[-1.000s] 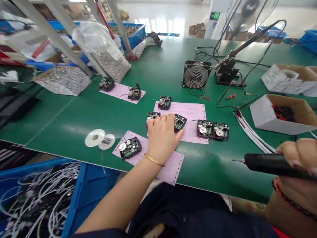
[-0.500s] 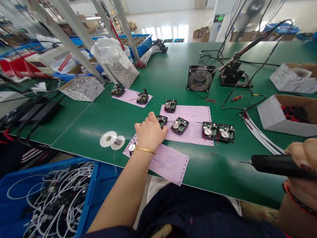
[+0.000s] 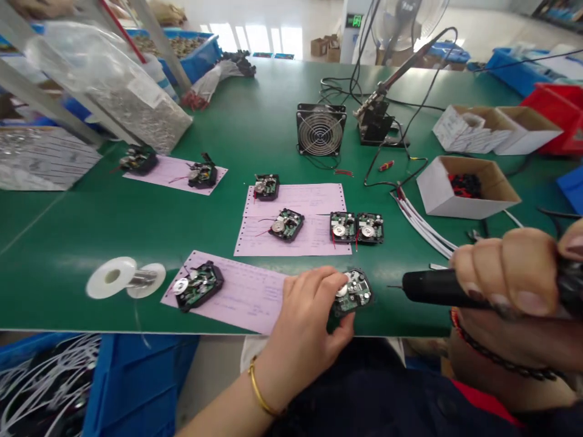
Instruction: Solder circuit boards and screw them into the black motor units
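My left hand (image 3: 314,309) grips a black-framed circuit board unit (image 3: 357,291), fingers on its left side and thumb at the lower edge, near the front of the bench. My right hand (image 3: 505,273) is wrapped round a black electric screwdriver (image 3: 432,287). Its thin bit points left, a short gap from the unit. Another such unit (image 3: 199,286) lies on a pink sheet (image 3: 255,285) to the left. Behind, a similar unit (image 3: 286,225) and one more (image 3: 266,187) rest on pink paper, and two stand side by side at its right edge.
A solder wire spool (image 3: 112,277) lies at the left. Farther back are a square fan (image 3: 321,130), a soldering iron stand (image 3: 376,124) and an open box (image 3: 464,206) of red and black parts. White cables (image 3: 421,224) lie in front. A blue bin (image 3: 136,382) stands below the bench.
My left hand has taken a unit from the pink sheets and brought it right and towards me. The screwdriver is now close to that unit. The camera view has shifted right.
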### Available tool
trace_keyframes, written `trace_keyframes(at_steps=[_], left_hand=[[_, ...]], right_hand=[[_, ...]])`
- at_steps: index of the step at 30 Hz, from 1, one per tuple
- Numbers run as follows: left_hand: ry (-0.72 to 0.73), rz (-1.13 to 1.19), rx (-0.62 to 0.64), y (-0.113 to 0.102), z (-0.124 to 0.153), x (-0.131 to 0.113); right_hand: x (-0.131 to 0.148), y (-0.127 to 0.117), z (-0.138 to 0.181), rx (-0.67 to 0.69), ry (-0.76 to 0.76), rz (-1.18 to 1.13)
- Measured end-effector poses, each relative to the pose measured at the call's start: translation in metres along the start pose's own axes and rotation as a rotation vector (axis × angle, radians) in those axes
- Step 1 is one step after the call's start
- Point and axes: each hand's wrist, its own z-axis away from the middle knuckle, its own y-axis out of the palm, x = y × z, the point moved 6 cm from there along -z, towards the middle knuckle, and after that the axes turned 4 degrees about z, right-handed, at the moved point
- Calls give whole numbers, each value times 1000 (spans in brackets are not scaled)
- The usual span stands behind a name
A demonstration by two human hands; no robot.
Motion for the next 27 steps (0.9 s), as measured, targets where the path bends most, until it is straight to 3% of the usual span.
trace_keyframes(at_steps=[2, 5, 14, 23, 27], left_hand=[[12, 8, 29, 20, 3, 3], [41, -8, 53, 32, 6, 8], [116, 8, 72, 30, 6, 7], [124, 26, 59, 30, 6, 8], [148, 33, 40, 29, 6, 7]], right_hand=[[2, 12, 4, 40, -66, -40], [-4, 24, 9, 129, -44, -68], [-12, 29, 12, 121, 54, 25], [-17, 33, 9, 166, 33, 31], [-16, 42, 6, 257, -16, -1]])
